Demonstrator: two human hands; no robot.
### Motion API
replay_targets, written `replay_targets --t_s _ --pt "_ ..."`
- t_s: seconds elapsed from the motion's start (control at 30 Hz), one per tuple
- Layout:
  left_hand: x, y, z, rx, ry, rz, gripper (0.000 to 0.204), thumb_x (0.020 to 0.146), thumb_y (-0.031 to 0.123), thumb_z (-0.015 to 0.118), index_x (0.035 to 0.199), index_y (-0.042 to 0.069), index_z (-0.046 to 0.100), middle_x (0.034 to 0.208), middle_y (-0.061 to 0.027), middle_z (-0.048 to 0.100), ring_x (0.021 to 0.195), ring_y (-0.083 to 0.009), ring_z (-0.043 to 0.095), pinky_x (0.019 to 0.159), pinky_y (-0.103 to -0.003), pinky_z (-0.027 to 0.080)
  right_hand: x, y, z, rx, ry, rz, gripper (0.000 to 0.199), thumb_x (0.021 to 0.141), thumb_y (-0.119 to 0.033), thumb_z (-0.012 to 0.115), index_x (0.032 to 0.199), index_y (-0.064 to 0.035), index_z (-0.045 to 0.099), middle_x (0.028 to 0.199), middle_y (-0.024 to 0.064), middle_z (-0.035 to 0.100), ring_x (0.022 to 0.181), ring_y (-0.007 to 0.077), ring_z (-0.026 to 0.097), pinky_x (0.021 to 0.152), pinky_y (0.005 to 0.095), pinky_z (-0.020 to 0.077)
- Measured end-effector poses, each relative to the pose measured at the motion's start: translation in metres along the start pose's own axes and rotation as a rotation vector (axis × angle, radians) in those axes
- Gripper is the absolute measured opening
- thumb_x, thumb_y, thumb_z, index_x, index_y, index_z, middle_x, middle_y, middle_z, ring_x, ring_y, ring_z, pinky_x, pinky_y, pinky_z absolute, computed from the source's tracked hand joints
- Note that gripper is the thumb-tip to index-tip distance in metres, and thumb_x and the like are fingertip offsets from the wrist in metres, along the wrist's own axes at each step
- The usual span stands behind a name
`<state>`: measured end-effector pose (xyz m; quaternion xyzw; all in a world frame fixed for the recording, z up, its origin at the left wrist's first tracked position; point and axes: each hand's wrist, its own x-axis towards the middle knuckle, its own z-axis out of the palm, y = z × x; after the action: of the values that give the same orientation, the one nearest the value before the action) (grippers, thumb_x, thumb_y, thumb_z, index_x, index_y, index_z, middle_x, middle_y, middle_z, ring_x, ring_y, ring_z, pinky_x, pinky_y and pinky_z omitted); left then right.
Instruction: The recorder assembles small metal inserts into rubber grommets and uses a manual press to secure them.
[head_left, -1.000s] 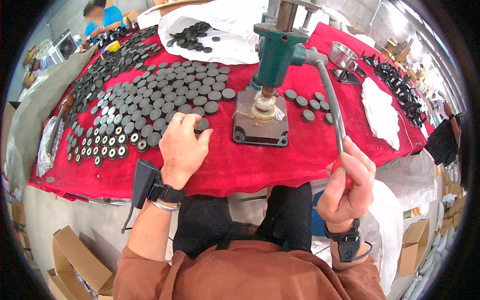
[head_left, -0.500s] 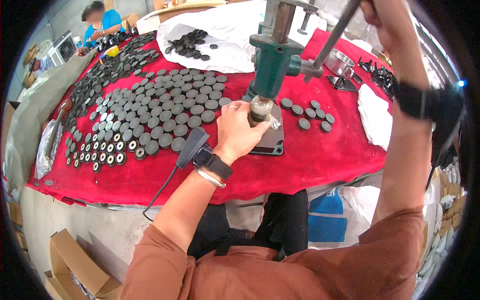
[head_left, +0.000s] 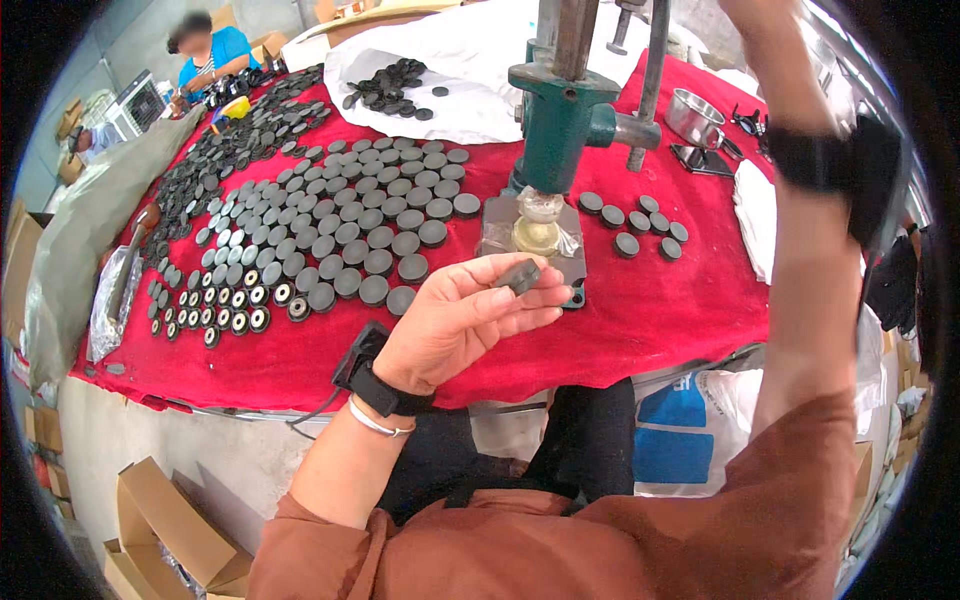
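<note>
Between the thumb and fingers of my left hand [head_left: 465, 315] is a dark round rubber cap [head_left: 518, 276], tilted on edge. That hand is in front of the green hand press [head_left: 568, 120], just short of its base plate [head_left: 497, 215]. A clear, plastic-wrapped round die [head_left: 537, 236] sits on the plate, under the wrapped ram tip [head_left: 540, 205]. My right arm reaches up past the press lever [head_left: 655, 85]. Only part of my right hand [head_left: 755, 12] shows at the top edge; its fingers and the lever's end are out of view.
Rows of dark caps [head_left: 355, 215] cover the red cloth [head_left: 450, 372] left of the press. Several more caps [head_left: 637, 221] lie right of it, near a metal cup [head_left: 695, 117] and a phone [head_left: 702, 160]. A co-worker in blue [head_left: 232, 50] sits far left.
My left hand has drawn back from the press toward me with a cap in its fingers. The lever has swung up steeper, and my right hand has risen to the top edge.
</note>
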<state>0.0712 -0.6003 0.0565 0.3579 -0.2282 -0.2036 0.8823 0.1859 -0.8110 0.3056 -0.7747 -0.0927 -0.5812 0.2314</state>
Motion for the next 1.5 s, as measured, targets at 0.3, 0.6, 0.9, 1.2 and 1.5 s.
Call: replay_targets --t_s 0.3,0.6,0.9,1.2,1.5 --pt "-0.017 0.008 -0.005 -0.148 -0.104 -0.11 0.036 0.091 0.011 0.055 0.122 -0.007 0.048 0.12 -0.018 0.056 0.113 -0.0254 0.055 0.1 -0.041 0.043 -0.216 -0.047 -0.063 0.672 -0.767 -0.211 0.035 0.068 -0.002 0.07 0.103 -0.0019 0.061 0.09 0.0158 0.053 0.082 0.0317 0.056 0.07 0.0383 0.0482" --pt "-0.02 -0.016 0.02 -0.106 0.295 -0.017 0.025 0.09 0.004 0.057 0.113 -0.002 0.053 0.11 -0.0122 0.06 0.099 -0.0196 0.061 0.091 -0.035 0.051 -0.258 -0.033 -0.058 0.485 -0.52 -0.266 0.03 0.067 0.002 0.07 0.095 0.0018 0.06 0.086 0.0131 0.055 0.076 0.0287 0.056 0.064 0.0353 0.0487" --pt "-0.011 -0.031 0.035 -0.304 0.43 -0.004 0.016 0.088 0.004 0.059 0.103 0.001 0.059 0.104 -0.0113 0.063 0.094 -0.0241 0.064 0.086 -0.038 0.053 -0.269 -0.027 -0.061 0.471 -0.369 -0.221 0.036 0.066 0.0 0.072 0.1 0.0021 0.061 0.096 0.0163 0.059 0.075 0.0284 0.057 0.064 0.0338 0.0483" --pt "-0.012 -0.033 0.032 -0.103 0.389 0.043 0.027 0.093 0.014 0.051 0.118 0.003 0.051 0.113 -0.0155 0.061 0.106 -0.0278 0.06 0.094 -0.044 0.048 -0.293 0.037 -0.105 -0.289 -0.496 -0.225 0.043 0.066 -0.038 0.074 0.104 -0.0201 0.067 0.137 0.0193 0.041 0.123 0.0352 0.037 0.097 0.047 0.0265" --pt "-0.012 -0.034 0.032 -0.107 0.376 0.037 0.029 0.094 0.012 0.05 0.12 0.0 0.049 0.115 -0.0161 0.06 0.107 -0.0291 0.06 0.094 -0.044 0.048 -0.299 0.048 -0.111 -0.329 -0.505 -0.17 0.038 0.068 -0.033 0.074 0.101 -0.0144 0.069 0.135 0.0202 0.043 0.123 0.0357 0.037 0.098 0.0465 0.0249"
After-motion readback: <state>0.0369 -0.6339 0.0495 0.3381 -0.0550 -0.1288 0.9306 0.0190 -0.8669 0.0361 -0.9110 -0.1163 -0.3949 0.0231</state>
